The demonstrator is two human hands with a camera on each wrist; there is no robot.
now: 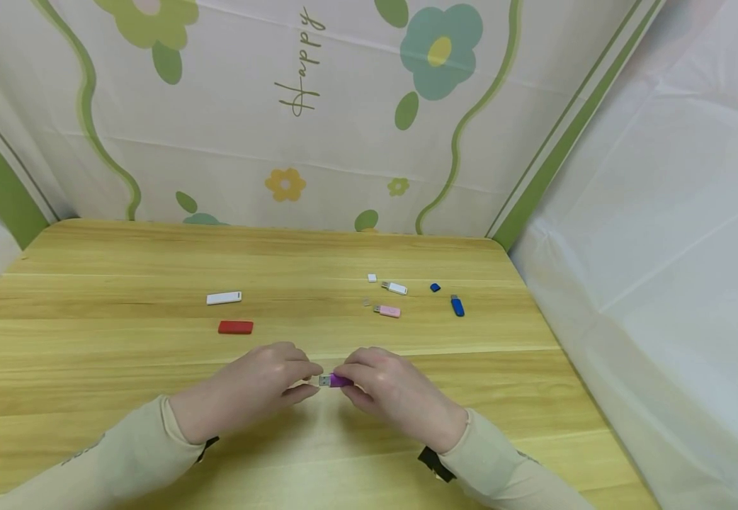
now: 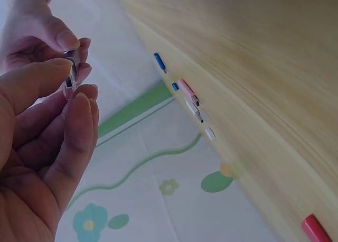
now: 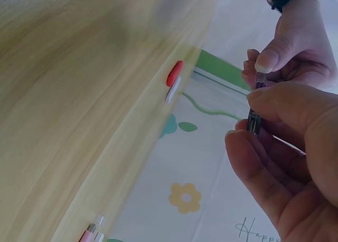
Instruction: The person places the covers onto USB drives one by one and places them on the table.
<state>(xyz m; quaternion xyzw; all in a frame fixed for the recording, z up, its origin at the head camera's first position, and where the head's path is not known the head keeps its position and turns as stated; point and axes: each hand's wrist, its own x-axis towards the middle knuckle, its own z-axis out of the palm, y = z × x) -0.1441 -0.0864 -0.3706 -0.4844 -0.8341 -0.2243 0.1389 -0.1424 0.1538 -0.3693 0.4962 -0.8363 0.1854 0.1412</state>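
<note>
Right hand (image 1: 401, 393): pinches the purple USB stick (image 1: 340, 381), metal plug (image 1: 324, 381) facing left
Left hand (image 1: 248, 388): pinches a clear cap (image 2: 69, 87) just beside that plug; contact unclear
Left beyond the grip: red stick (image 1: 236, 327), white stick (image 1: 224, 298)
Right beyond the grip: pink stick (image 1: 389, 312), uncapped white stick (image 1: 398, 288), blue stick (image 1: 457, 307), blue cap (image 1: 435, 287), white cap (image 1: 372, 278)

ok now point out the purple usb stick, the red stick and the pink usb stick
Purple usb stick (image 1: 338, 381): head view, on its purple body.
Red stick (image 1: 236, 327): head view, middle of its upper face.
Pink usb stick (image 1: 390, 312): head view, on its pink casing.
</note>
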